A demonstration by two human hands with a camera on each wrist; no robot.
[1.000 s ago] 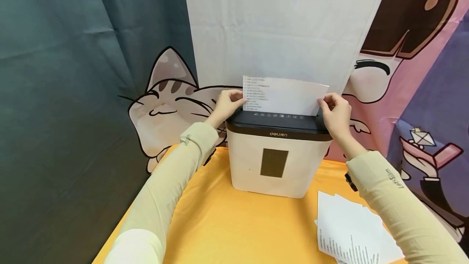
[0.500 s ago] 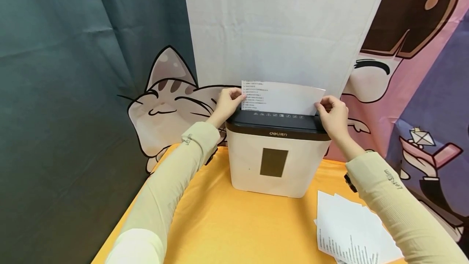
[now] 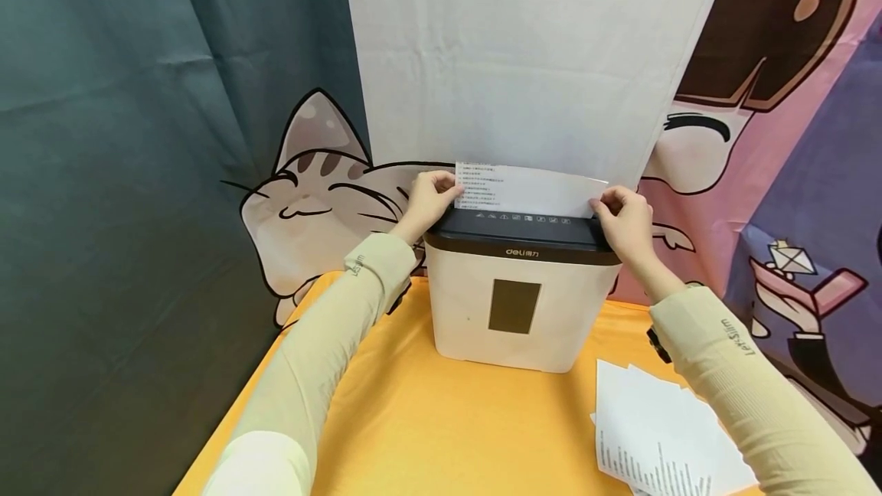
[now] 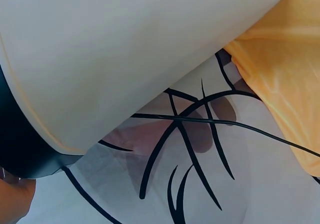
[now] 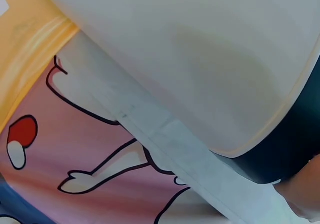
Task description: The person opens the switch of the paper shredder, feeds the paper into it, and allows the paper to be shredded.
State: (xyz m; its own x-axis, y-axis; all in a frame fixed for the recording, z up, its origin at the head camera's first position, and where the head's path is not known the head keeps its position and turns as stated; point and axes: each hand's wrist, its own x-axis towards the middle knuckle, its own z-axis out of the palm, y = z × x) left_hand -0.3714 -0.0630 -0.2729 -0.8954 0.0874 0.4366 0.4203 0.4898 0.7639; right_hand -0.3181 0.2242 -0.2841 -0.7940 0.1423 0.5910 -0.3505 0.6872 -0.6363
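Observation:
A white paper shredder (image 3: 458,305) with a black top stands at the back of the table, a dark window in its front. A printed sheet of paper (image 3: 527,188) stands upright in the slot of the black top, its lower part hidden inside. At the sheet's left edge my left hand (image 3: 430,197) pinches it between thumb and fingers. My right hand (image 3: 627,219) pinches the right edge, close above the shredder's top. In both wrist views the shredder's side fills much of the picture and only a bit of each hand shows at the edge.
Several printed sheets (image 3: 661,427) lie fanned on the orange tablecloth (image 3: 448,427) at the right front, beside my right forearm. Behind the shredder hangs a cartoon-printed curtain (image 3: 537,44). A black cord (image 4: 260,130) runs behind the shredder in the left wrist view.
The sheet has sunk lower into the shredder's slot, so less of it stands above the top. My right hand has come down slightly with it; the left hand has hardly moved.

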